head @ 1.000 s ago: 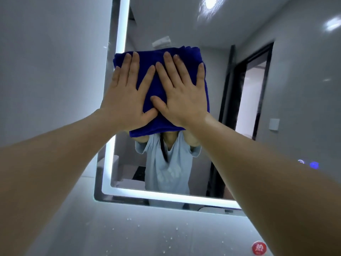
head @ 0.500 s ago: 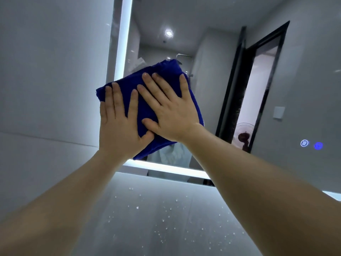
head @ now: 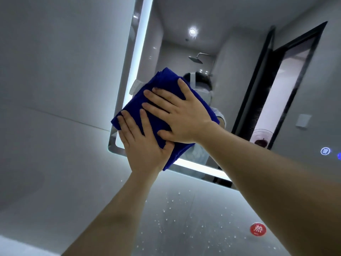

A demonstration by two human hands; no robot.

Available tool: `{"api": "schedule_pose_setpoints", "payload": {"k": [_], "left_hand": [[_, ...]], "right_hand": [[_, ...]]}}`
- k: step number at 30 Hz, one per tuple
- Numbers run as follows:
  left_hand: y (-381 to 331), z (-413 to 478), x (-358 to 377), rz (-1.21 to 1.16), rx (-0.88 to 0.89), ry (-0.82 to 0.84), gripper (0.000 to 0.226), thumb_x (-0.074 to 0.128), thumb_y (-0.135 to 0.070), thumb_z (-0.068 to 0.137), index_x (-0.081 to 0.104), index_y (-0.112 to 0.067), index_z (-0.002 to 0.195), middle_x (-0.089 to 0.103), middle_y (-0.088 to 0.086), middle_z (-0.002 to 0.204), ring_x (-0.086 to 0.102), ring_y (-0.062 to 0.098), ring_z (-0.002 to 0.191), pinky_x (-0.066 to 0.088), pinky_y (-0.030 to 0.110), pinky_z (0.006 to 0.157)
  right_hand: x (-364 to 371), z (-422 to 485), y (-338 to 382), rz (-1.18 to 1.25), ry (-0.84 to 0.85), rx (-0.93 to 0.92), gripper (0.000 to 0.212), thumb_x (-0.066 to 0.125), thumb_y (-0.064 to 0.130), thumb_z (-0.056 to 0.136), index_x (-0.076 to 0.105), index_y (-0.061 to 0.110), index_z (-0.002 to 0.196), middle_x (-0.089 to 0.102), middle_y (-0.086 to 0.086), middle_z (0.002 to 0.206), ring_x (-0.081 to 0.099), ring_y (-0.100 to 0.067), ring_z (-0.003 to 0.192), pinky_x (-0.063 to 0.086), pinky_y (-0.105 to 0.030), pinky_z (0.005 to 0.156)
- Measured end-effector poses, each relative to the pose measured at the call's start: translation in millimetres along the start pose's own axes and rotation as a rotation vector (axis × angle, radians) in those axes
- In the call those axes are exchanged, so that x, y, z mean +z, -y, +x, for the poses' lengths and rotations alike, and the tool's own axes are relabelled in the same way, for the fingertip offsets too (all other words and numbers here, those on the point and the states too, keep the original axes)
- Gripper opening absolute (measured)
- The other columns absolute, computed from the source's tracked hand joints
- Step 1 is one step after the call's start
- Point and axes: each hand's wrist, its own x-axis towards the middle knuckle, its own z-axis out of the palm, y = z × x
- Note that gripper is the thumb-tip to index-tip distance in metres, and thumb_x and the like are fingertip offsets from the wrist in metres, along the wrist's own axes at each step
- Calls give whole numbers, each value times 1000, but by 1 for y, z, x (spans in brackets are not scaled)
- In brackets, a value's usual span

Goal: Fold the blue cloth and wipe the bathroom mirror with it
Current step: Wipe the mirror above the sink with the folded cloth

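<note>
The folded blue cloth lies flat against the bathroom mirror, over its lower left corner. My left hand presses on the cloth's lower part with straight fingers, its palm reaching past the mirror's lit bottom edge. My right hand presses on the cloth's upper right part, fingers spread and pointing up-left. The thumbs of both hands nearly touch. The cloth hides part of my reflection.
A lit strip frames the mirror. Grey wall tiles lie left and below, the lower ones speckled with water drops. A red round sticker sits at lower right. Blue touch icons glow on the mirror's right.
Both hands have slid the cloth down the mirror from its upper left area to the lower left corner, and it has turned to a slant. The camera has tilted too.
</note>
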Motion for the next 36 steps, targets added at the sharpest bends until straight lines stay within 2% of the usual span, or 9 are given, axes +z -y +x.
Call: {"api": "schedule_pose_setpoints", "payload": {"k": [6,12,22,25,28,30,33,36], "left_hand": [[-9,-12,6,-11,-93,-10,79,35,-52,81,20,-4,142,24,32,146,23,48,135,18,48,109],[-35,-44,16,-44,-232,-4,79,33,-52,82,20,-2,142,23,32,146,23,48,135,20,50,108],[-85,-83,26,-53,-321,47,80,29,-53,83,22,2,141,22,35,145,21,50,135,22,53,107],[-105,-95,30,-46,-307,52,79,20,-58,87,18,0,141,22,35,145,21,49,135,21,51,107],[-128,-107,33,-34,-276,54,78,24,-57,86,18,-1,141,24,34,145,24,50,134,18,49,106],[-145,-114,35,-27,-265,67,78,20,-58,88,18,0,141,25,34,144,24,50,134,17,48,106],[-175,-127,40,-30,-239,85,78,24,-56,87,20,0,141,25,34,144,25,50,133,16,48,106],[-207,-142,45,-26,-206,90,77,30,-53,85,21,0,141,26,33,144,24,49,133,16,48,108]], "right_hand": [[-2,-5,-3,21,-17,-68,68,32,52,92,7,27,150,-2,3,158,-1,-17,146,-20,-48,107],[5,-23,-5,28,9,-180,66,32,50,91,9,29,150,1,5,158,-1,-16,146,-19,-49,109],[25,-68,-24,43,10,-258,66,34,50,91,13,28,149,3,7,158,1,-15,146,-21,-46,107],[33,-90,-36,35,-13,-264,65,39,49,89,21,27,148,13,5,157,11,-16,145,-17,-48,108],[43,-114,-50,32,-72,-250,64,43,49,84,37,26,143,30,3,152,27,-18,141,-7,-51,110],[49,-132,-59,40,-113,-238,63,41,49,81,44,25,138,39,2,148,36,-19,137,0,-53,110],[56,-164,-76,83,-155,-212,62,34,49,80,50,23,135,45,0,143,42,-21,133,5,-53,110],[63,-200,-94,78,-162,-188,63,33,49,81,49,23,135,44,0,144,41,-21,133,3,-53,110]]}}
